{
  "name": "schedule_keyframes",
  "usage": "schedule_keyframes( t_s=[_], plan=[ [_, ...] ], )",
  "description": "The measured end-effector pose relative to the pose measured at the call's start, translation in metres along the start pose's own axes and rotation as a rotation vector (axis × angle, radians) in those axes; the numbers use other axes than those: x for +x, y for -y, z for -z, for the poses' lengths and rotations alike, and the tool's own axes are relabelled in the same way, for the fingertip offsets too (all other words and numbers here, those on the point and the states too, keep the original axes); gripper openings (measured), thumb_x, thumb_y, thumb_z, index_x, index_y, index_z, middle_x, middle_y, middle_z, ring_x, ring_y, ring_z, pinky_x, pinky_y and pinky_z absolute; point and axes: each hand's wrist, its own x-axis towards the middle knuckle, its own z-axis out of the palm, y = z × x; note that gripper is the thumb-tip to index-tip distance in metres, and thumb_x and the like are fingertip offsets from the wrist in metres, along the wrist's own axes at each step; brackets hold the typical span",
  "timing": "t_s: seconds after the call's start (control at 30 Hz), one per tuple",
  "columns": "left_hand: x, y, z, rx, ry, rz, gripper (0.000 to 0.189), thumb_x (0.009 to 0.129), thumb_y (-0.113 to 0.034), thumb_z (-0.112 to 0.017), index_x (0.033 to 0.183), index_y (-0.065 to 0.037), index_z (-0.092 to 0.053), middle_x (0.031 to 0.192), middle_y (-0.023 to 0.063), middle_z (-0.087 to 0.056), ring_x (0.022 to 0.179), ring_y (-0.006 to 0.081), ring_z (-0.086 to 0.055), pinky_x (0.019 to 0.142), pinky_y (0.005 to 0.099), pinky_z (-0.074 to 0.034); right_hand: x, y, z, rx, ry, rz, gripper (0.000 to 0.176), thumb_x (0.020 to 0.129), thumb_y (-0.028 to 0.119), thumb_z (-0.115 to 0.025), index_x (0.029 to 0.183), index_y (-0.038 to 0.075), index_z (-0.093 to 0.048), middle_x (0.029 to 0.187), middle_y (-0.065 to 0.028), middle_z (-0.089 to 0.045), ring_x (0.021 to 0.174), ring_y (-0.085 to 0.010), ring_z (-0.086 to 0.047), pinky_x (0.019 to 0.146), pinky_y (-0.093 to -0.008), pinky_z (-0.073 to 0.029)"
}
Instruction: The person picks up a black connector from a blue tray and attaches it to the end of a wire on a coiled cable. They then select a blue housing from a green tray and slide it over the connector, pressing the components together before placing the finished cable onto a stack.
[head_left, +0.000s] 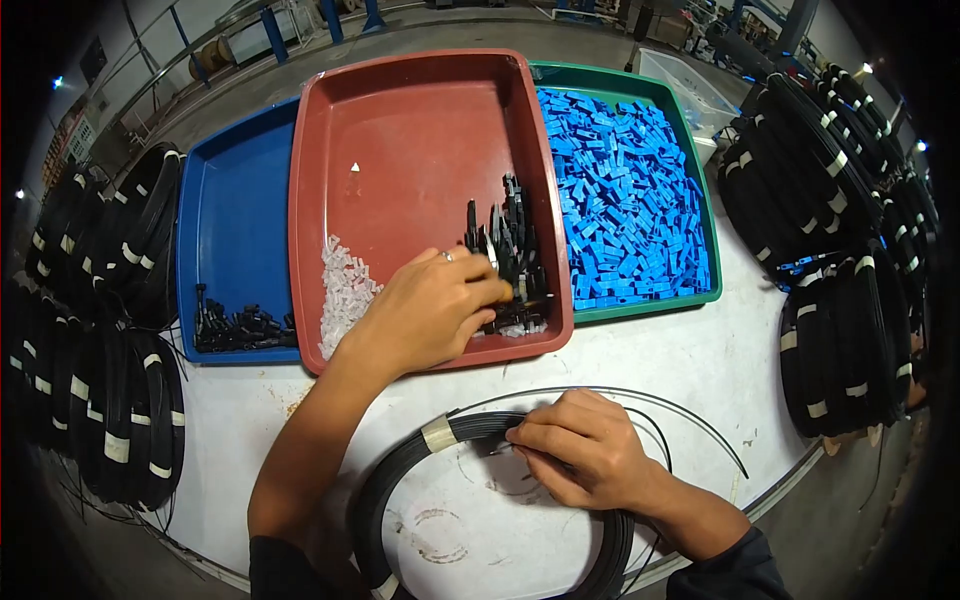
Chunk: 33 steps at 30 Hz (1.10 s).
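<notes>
Head view: reaching the left hand (pixel 430 310) into the red tray (pixel 400 150), curling its fingers around black clips (pixel 512 245) kept close by, while pinching the taped black cable coil (pixel 398 468) flat against the tabletop (pixel 720 360) with the right hand (pixel 585 450), apparently steadying its loose end.

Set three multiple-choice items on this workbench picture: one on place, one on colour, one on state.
1. Where does the left hand reach? A floor; B red tray; C shelf.
2. What colour are the pieces in the green tray? A white; B yellow; C blue.
3. What is the right hand doing? A gripping the black cable coil; B lying flat; C holding scissors.
Answers: B, it rests on black clips there; C, blue fills it; A, it pinches the coil.
</notes>
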Motion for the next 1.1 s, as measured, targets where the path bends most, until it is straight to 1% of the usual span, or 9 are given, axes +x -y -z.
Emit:
schedule_keyframes(
  t_s=[0.03, 0.13, 0.2, 0.3, 0.4, 0.6, 0.83, 1.03, 1.1],
  plan=[
    [0.004, -0.002, 0.002, -0.019, 0.010, 0.045, 0.026, 0.088, -0.013, -0.073, 0.114, -0.008, -0.074, 0.117, 0.0083, -0.069, 0.105, 0.0287, -0.064, 0.094, 0.0404, -0.048, 0.000, 0.000, 0.000, 0.000, 0.005, -0.001, 0.023, 0.077, 0.003, -0.078, 0.100, 0.004, -0.074, 0.094, -0.0084, -0.070, 0.074, -0.0241, -0.062, 0.065, -0.0351, -0.048],
    [0.012, 0.004, 0.001, 0.031, -0.113, -0.025, 0.028, 0.087, -0.012, -0.074, 0.115, -0.008, -0.073, 0.116, 0.0084, -0.069, 0.106, 0.0290, -0.064, 0.095, 0.0402, -0.047, 0.000, 0.000, 0.001, -0.006, 0.016, -0.014, 0.024, 0.076, 0.003, -0.078, 0.100, 0.003, -0.074, 0.094, -0.0085, -0.070, 0.073, -0.0237, -0.062, 0.065, -0.0348, -0.048],
    [0.017, 0.009, 0.009, 0.006, -0.115, -0.036, 0.023, 0.086, -0.009, -0.073, 0.109, -0.007, -0.074, 0.111, 0.0086, -0.069, 0.105, 0.0289, -0.065, 0.094, 0.0407, -0.048, 0.001, 0.000, 0.002, -0.001, 0.018, -0.002, 0.024, 0.077, 0.003, -0.078, 0.100, 0.003, -0.074, 0.094, -0.0085, -0.070, 0.073, -0.0235, -0.061, 0.064, -0.0343, -0.048],
    [0.023, 0.020, 0.015, 0.023, -0.199, 0.004, 0.014, 0.085, -0.004, -0.071, 0.099, -0.002, -0.072, 0.101, 0.0123, -0.070, 0.094, 0.0325, -0.068, 0.083, 0.0420, -0.053, 0.001, -0.001, 0.001, 0.011, 0.011, -0.010, 0.023, 0.077, 0.003, -0.079, 0.099, 0.002, -0.074, 0.094, -0.0086, -0.070, 0.073, -0.0234, -0.061, 0.064, -0.0341, -0.047],
    [0.026, 0.030, 0.015, -0.027, -0.259, 0.110, 0.014, 0.086, -0.002, -0.070, 0.100, 0.001, -0.071, 0.098, 0.0147, -0.070, 0.087, 0.0346, -0.069, 0.078, 0.0412, -0.055, 0.002, -0.001, 0.002, 0.009, 0.015, -0.010, 0.023, 0.077, 0.004, -0.079, 0.099, 0.003, -0.074, 0.093, -0.0088, -0.070, 0.072, -0.0233, -0.061, 0.063, -0.0341, -0.047],
    [0.026, 0.036, 0.014, -0.057, -0.273, 0.130, 0.018, 0.087, 0.001, -0.069, 0.104, 0.002, -0.071, 0.099, 0.0158, -0.072, 0.086, 0.0344, -0.071, 0.076, 0.0385, -0.056, 0.002, -0.002, 0.003, 0.015, 0.012, -0.005, 0.025, 0.074, 0.000, -0.080, 0.099, 0.002, -0.076, 0.087, -0.0101, -0.070, 0.070, -0.0218, -0.063, 0.061, -0.0317, -0.048],
    [0.037, 0.037, 0.010, 0.035, -0.291, 0.138, 0.019, 0.087, -0.002, -0.071, 0.106, 0.002, -0.072, 0.102, 0.0160, -0.073, 0.089, 0.0333, -0.072, 0.079, 0.0387, -0.056, 0.002, -0.002, 0.002, 0.019, 0.010, -0.003, 0.025, 0.074, 0.000, -0.080, 0.099, 0.001, -0.076, 0.087, -0.0103, -0.070, 0.070, -0.0214, -0.063, 0.061, -0.0315, -0.048],
    [0.066, 0.043, -0.001, 0.012, -0.402, 0.211, 0.024, 0.085, -0.010, -0.076, 0.105, 0.002, -0.073, 0.093, 0.0173, -0.075, 0.085, 0.0326, -0.074, 0.079, 0.0410, -0.058, 0.003, -0.002, 0.003, 0.016, 0.013, 0.001, 0.024, 0.075, 0.001, -0.080, 0.099, 0.001, -0.076, 0.087, -0.0108, -0.071, 0.070, -0.0214, -0.063, 0.061, -0.0315, -0.048],
    [0.075, 0.039, 0.000, 0.044, -0.292, 0.326, 0.024, 0.083, -0.014, -0.077, 0.102, 0.001, -0.075, 0.089, 0.0186, -0.076, 0.083, 0.0329, -0.075, 0.079, 0.0422, -0.059, 0.003, -0.001, 0.004, 0.014, 0.015, 0.000, 0.024, 0.075, 0.001, -0.081, 0.099, 0.001, -0.076, 0.087, -0.0109, -0.071, 0.070, -0.0215, -0.063, 0.061, -0.0316, -0.048]
  ],
)
